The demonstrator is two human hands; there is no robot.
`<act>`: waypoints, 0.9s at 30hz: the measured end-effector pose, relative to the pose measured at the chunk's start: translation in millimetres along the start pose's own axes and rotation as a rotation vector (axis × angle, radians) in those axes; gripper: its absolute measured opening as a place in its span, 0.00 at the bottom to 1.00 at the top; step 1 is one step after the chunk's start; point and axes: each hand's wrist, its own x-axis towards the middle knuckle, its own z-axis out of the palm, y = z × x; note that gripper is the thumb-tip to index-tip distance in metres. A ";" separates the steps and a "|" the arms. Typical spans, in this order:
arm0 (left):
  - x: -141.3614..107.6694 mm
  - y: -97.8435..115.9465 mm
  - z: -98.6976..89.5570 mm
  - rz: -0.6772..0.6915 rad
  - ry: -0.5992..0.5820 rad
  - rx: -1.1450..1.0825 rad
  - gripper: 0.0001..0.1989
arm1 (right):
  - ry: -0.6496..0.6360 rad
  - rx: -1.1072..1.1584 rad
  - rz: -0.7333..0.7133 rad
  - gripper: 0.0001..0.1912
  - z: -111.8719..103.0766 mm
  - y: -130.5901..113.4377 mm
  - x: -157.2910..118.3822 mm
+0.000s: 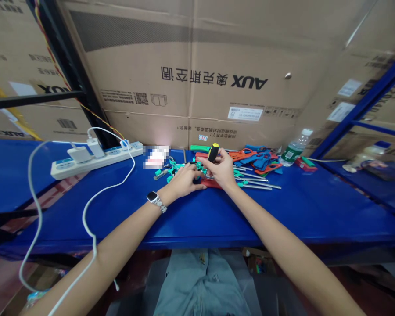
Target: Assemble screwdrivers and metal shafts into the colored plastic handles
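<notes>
My right hand (222, 170) is closed around a screwdriver (213, 152) with a black and yellow handle, held upright with its tip down among the parts. Just to its left, my left hand (184, 181) has its fingers curled over a red plastic piece (211, 183), the thumb on the near side. My fingers partly hide this piece and the screwdriver tip. Small teal-green plastic parts (171, 167) lie beside my left fingers. Right of my hands, several metal rods (258, 187) with green ends lie on the blue table (197, 215).
A pile of blue and orange plastic clamps (261, 159) lies at the back right, near a water bottle (295, 148). On the left stands a white power strip (110, 157) with chargers; its white cable (85, 210) crosses my left forearm. A large cardboard box (197, 48) stands behind the table.
</notes>
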 end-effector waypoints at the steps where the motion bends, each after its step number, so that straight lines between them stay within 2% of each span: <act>1: 0.0 0.0 0.0 0.003 -0.001 -0.009 0.16 | -0.009 0.012 0.003 0.25 -1.2 -0.2 0.6; 3: 0.0 -0.3 0.2 0.011 -0.009 -0.010 0.16 | -0.064 0.040 0.010 0.25 -5.1 -1.2 2.5; 7: -0.4 -1.6 1.6 0.020 0.003 -0.022 0.14 | -0.266 0.074 0.041 0.23 -15.8 -4.4 8.9; 10: -0.5 -1.7 1.6 0.026 0.011 -0.026 0.14 | -0.362 0.088 0.072 0.26 -18.4 -5.7 10.2; 12: -0.3 -0.9 0.7 0.023 0.006 -0.016 0.14 | -0.344 0.107 0.079 0.26 -13.9 -5.1 8.1; 15: 0.1 0.5 -1.0 0.005 -0.018 0.012 0.15 | -0.208 0.102 0.054 0.26 -1.5 -1.6 4.1; 18: 0.1 0.2 -1.1 0.008 -0.025 0.016 0.14 | -0.100 0.078 0.036 0.30 5.3 2.4 3.9; 20: -0.3 -0.7 -0.3 0.013 -0.015 0.009 0.13 | -0.148 0.065 0.039 0.30 2.7 3.1 6.0; 24: -0.9 -1.7 0.4 0.005 -0.017 -0.008 0.15 | -0.393 0.058 0.061 0.27 -8.6 0.4 8.2; 25: -0.9 -1.5 0.2 0.001 -0.020 -0.008 0.15 | -0.414 0.058 0.066 0.27 -9.4 0.2 7.5; 27: -0.8 -0.8 -0.2 0.002 -0.025 0.003 0.15 | -0.370 0.054 0.061 0.27 -6.8 1.2 4.9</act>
